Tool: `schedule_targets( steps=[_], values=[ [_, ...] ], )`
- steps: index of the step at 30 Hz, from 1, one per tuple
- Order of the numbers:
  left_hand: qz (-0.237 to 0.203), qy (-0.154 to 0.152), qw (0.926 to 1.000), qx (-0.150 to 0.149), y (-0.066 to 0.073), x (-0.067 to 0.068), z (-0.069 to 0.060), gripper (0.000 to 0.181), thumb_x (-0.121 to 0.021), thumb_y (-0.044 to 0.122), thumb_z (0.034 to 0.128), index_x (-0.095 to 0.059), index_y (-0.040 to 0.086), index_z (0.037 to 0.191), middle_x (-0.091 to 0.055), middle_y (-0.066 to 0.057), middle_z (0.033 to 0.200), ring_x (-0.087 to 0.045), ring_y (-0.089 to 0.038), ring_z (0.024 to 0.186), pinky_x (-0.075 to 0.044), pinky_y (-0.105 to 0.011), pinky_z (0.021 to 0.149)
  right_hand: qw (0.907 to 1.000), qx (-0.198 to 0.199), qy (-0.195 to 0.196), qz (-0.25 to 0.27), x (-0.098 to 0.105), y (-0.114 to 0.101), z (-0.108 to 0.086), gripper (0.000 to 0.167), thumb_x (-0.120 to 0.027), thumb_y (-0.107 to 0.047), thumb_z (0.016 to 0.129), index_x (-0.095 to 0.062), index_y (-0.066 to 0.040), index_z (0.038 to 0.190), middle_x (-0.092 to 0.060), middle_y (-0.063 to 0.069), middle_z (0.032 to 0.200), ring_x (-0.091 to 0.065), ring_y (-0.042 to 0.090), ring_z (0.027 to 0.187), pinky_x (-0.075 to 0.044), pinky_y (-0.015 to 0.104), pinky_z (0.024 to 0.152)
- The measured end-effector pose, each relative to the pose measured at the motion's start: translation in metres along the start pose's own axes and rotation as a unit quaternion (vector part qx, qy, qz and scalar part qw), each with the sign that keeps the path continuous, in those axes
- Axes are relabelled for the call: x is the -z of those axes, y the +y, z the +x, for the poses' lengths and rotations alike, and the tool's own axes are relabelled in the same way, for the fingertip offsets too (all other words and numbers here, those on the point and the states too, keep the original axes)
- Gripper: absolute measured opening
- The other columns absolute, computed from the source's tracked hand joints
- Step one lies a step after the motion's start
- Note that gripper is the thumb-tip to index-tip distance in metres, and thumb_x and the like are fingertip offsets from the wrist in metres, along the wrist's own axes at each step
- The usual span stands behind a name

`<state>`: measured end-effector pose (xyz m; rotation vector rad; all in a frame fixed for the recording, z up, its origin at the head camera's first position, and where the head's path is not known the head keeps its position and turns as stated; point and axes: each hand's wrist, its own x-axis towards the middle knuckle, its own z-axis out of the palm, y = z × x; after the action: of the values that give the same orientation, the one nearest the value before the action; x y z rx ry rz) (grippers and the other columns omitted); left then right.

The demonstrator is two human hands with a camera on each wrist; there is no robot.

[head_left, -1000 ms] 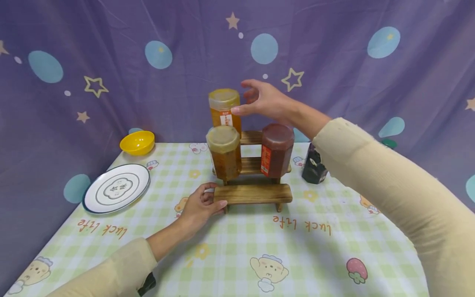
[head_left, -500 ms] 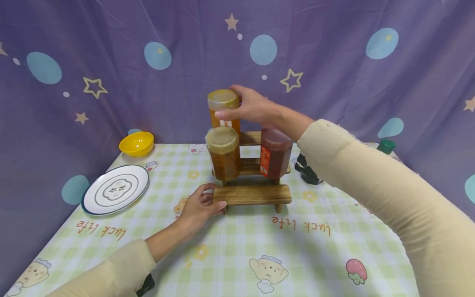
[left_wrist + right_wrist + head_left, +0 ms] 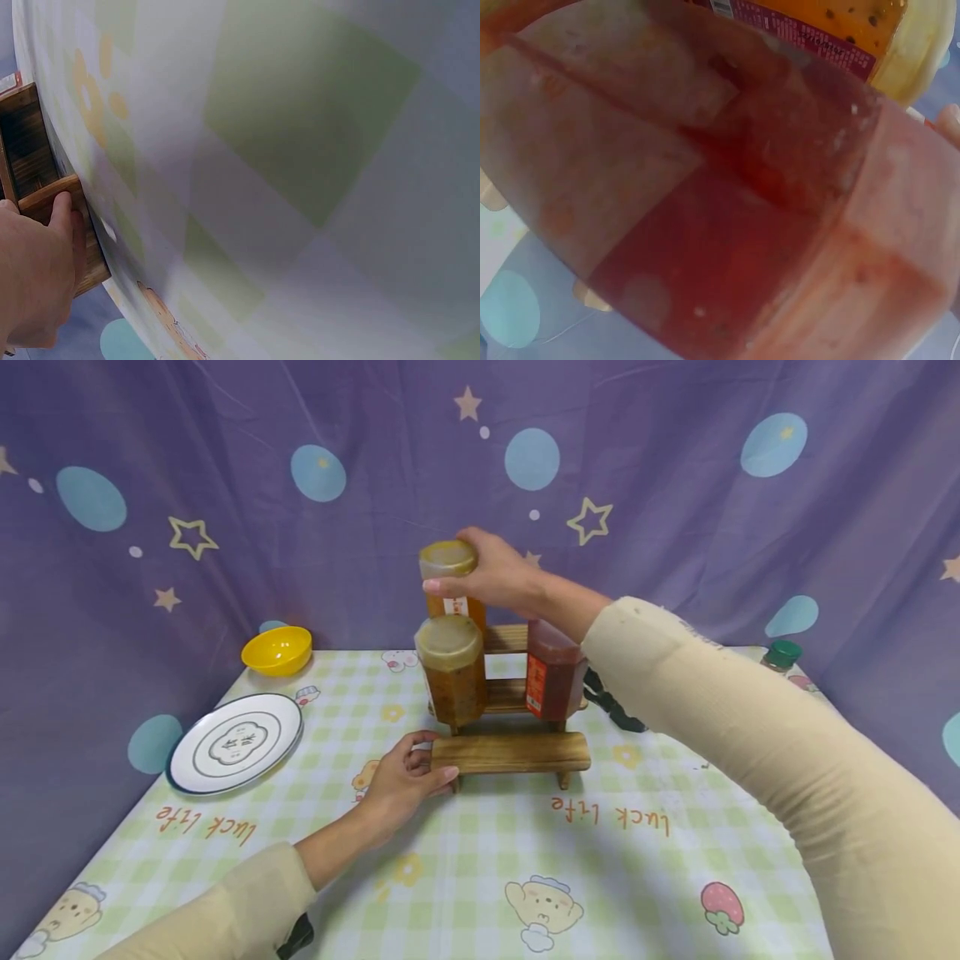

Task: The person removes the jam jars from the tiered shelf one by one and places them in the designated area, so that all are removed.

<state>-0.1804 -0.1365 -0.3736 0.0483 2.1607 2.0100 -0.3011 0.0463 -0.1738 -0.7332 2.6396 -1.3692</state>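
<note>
With the brown jar (image 3: 452, 685) and red jar (image 3: 551, 681) already on the rack (image 3: 507, 693), the orange jar (image 3: 441, 568) up top seems yet unreleased, grasped by the fingers of the right hand (image 3: 497, 572), those of the left hand (image 3: 397, 785) gripping the front step (image 3: 510, 752).

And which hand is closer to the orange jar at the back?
Right. The right hand grips the orange jar near its top; the left hand is lower, in front, holding the left end of the wooden stand's front step.
</note>
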Motion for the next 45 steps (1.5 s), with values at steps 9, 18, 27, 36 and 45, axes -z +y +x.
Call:
schedule_targets(
  steps=[9,18,27,36,45],
  values=[
    [-0.003,-0.004,1.0,0.007,0.0,0.0,0.001,0.061,-0.069,-0.002,0.0861,-0.038,0.007,0.138,-0.057,-0.017,0.115,-0.064,-0.025,0.098,-0.057,-0.038,0.09,0.9998,-0.01,0.013,0.009,0.001,0.0,0.002,0.08,-0.077,-0.033,0.084,-0.035,-0.007,0.146,-0.058,0.008,0.115,-0.056,0.018,0.1,-0.05,0.026,0.088],
    [-0.008,-0.004,1.0,-0.002,0.002,-0.001,0.002,0.06,-0.069,-0.003,0.0863,-0.039,0.005,0.137,-0.057,-0.018,0.114,-0.064,-0.023,0.097,-0.058,-0.036,0.089,0.9975,0.012,0.034,0.06,0.003,0.001,0.0,0.072,-0.081,-0.026,0.08,-0.046,-0.004,0.138,-0.063,0.009,0.104,-0.059,0.018,0.09,-0.053,0.025,0.079],
    [-0.008,-0.008,0.9999,-0.006,0.002,0.0,0.0,0.06,-0.069,-0.003,0.0865,-0.038,0.002,0.137,-0.056,-0.018,0.113,-0.064,-0.022,0.094,-0.057,-0.039,0.091,0.9937,0.053,0.078,0.059,0.021,-0.001,-0.005,0.042,-0.084,-0.03,0.075,-0.063,-0.01,0.106,-0.063,0.006,0.085,-0.054,0.018,0.071,-0.049,0.029,0.061],
    [-0.001,0.0,1.0,-0.001,0.0,-0.001,0.001,0.061,-0.07,-0.002,0.0852,-0.039,0.005,0.137,-0.056,-0.018,0.112,-0.064,-0.026,0.094,-0.058,-0.037,0.089,0.9919,0.024,0.097,0.079,0.053,-0.003,-0.014,0.052,-0.085,-0.028,0.074,-0.062,-0.011,0.117,-0.065,0.007,0.101,-0.063,0.021,0.089,-0.059,0.035,0.075],
    [-0.004,0.002,1.0,-0.001,-0.001,-0.001,0.001,0.059,-0.07,-0.003,0.0853,-0.04,0.005,0.136,-0.056,-0.018,0.113,-0.064,-0.024,0.095,-0.058,-0.038,0.089,0.989,0.01,0.123,0.082,0.073,0.002,-0.021,0.065,-0.088,-0.026,0.07,-0.061,-0.012,0.127,-0.065,0.006,0.105,-0.063,0.019,0.091,-0.058,0.033,0.072]
  ],
)
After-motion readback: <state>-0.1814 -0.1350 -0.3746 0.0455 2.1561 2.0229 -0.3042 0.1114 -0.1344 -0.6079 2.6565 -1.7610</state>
